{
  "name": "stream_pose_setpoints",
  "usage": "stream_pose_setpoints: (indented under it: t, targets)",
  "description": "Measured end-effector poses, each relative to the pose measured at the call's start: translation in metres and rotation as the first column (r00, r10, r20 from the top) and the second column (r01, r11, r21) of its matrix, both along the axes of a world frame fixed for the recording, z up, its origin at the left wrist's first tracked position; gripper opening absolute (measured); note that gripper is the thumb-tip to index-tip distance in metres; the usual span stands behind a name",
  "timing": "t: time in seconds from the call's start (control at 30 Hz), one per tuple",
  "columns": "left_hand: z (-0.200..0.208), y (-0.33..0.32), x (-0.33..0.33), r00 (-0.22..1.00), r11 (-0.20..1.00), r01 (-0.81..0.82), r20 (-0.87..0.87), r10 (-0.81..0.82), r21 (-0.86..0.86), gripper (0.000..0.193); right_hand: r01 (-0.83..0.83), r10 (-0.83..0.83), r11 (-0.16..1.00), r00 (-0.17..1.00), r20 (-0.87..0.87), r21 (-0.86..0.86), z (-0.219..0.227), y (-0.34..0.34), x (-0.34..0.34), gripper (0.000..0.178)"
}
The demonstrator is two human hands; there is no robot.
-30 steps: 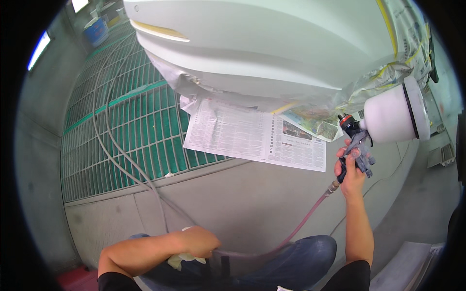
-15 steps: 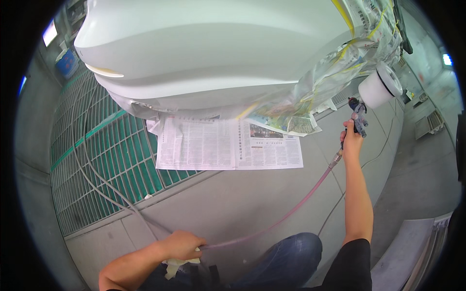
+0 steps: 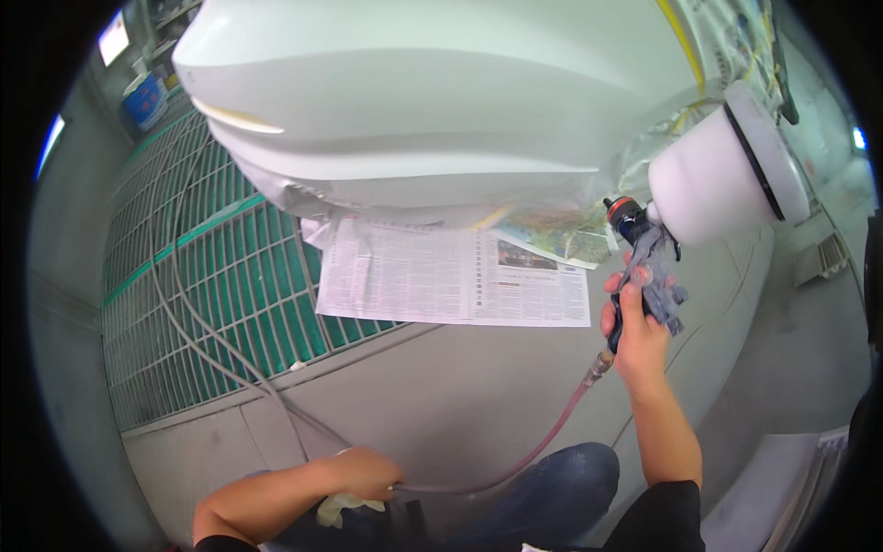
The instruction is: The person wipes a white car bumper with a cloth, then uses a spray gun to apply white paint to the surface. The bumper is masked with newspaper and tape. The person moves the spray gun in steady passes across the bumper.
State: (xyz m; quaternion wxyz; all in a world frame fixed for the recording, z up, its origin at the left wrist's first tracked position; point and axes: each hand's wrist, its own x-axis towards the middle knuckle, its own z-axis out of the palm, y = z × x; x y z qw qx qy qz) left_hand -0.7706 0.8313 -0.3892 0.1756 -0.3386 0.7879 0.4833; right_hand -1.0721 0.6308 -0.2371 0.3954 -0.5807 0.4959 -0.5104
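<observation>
My right hand (image 3: 636,317) is closed round the grip of a spray gun (image 3: 651,271), with a white paint cup (image 3: 704,175) on top. The gun's nozzle points left, toward a white car body panel (image 3: 395,101). From the gun's base a pinkish air hose (image 3: 543,451) curves down to my left hand (image 3: 366,474), which is wrapped round it near my lap. A pale yellowish cloth (image 3: 345,509) hangs beneath that hand; whether the fingers grip it too is hidden. Newspaper (image 3: 405,276) lies below the panel's lower edge.
Masking film with yellow tape (image 3: 685,41) covers the panel's right side. A metal floor grating (image 3: 221,304) lies at left, with hose loops (image 3: 175,294) across it. A blue bucket (image 3: 145,101) stands far left. Grey panels (image 3: 763,488) rest at lower right.
My right hand has drawn the spray gun nearer and slightly left, its nozzle now turned more to the left. The hose sags lower. My left hand has shifted slightly right and down.
</observation>
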Motion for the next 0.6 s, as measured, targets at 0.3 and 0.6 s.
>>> stream_pose_setpoints:
  t: [0.3,0.6]
  targets:
    - [0.002,0.012,0.015,0.995,0.995,0.100,-0.010,-0.099,0.010,0.029,-0.428,0.426,0.901,0.904,0.039,0.071,0.019,0.053,0.125,0.023]
    - [0.014,0.010,0.026,0.997,0.996,0.079,-0.015,-0.078,0.030,0.029,-0.754,0.747,0.657,0.649,0.147,-0.009,0.033,0.059,0.254,0.029]
